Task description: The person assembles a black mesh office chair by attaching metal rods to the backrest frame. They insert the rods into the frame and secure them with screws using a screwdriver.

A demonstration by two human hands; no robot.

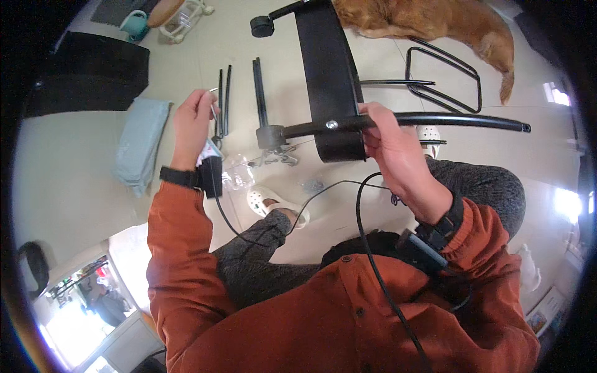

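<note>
Black frame [333,102] sat nearer me than the dog [429,25], to its left. I had my right grip [399,149] closed on the curved tube [454,119] just beside the panel [320,62]; left grip [191,127], farther left of the dog, pinched a thin metal tool [214,91]. Judged tube stiff, fairly heavy, maybe slick; best held near the bolt [331,125]. Tube's long axis ran left-right, bare end pointing right; panel's ran away from me.

Right hand [398,149] grips black frame [326,81] — dog [435,23] nearby.
</note>
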